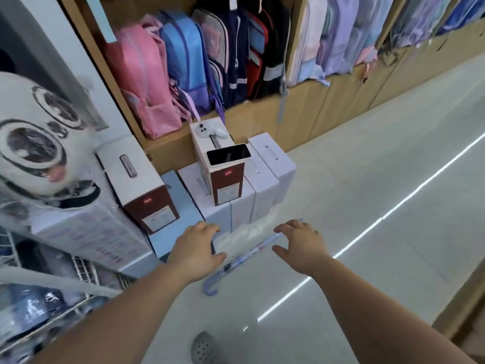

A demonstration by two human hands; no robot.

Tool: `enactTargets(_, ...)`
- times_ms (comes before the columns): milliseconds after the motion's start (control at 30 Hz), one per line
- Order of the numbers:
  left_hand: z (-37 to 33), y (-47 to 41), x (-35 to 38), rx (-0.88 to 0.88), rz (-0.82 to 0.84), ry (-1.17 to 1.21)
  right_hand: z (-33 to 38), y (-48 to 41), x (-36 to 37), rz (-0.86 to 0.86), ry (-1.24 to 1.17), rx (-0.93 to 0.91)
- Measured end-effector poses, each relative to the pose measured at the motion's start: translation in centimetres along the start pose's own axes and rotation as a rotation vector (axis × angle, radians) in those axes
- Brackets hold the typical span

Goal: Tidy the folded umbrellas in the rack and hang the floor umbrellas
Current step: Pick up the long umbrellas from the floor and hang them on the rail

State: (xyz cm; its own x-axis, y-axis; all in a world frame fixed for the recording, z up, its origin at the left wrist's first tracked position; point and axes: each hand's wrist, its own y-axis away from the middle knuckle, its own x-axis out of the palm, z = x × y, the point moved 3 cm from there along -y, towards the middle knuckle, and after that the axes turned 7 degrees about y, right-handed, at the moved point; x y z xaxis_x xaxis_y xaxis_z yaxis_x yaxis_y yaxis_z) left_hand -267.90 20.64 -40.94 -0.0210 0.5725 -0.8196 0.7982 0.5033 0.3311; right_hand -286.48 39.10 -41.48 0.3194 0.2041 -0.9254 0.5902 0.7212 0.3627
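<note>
A pale blue floor umbrella (pixel 244 256) with a curved lilac handle lies on the white tiled floor, slanting from lower left to upper right beside the stacked boxes. My left hand (pixel 195 249) hovers above its handle end, fingers spread and relaxed, holding nothing. My right hand (pixel 301 244) hovers over the tip end, also spread and empty. Neither hand touches the umbrella. At the lower left stands a white wire rack (pixel 84 269) with wrapped blue items inside, partly hidden by boxes.
White and pale blue boxes (pixel 236 190) stack against the wooden shelf (pixel 301 116) of backpacks. A black phone (pixel 228 154) lies on the tallest box. A large plush head (pixel 34 143) fills the left. A round floor drain (pixel 204 349) sits near my arms.
</note>
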Motion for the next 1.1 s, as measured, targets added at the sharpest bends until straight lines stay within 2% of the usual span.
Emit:
enactTargets(233, 5.7, -8.7, 10.2, -0.138, 0.086, 0.003, -3.5, -10.6, 10.3, 0.097, -0.017, -0.064)
enactTargets(633, 17.0, -25.3, 36.2, -0.228, 0.107, 0.042, -11.4, -30.1, 36.1, 0.152, 0.082, -0.204)
enactTargets(867, 23.4, -32.5, 47.9, -0.244, 0.137, 0.007, -12.2, -37.5, 50.0, 0.185, 0.077, -0.269)
enactTargets(1100, 28.0, -37.5, 56.7, -0.268, 0.196, 0.024, -13.5, -42.5, 59.6, 0.211, 0.101, -0.291)
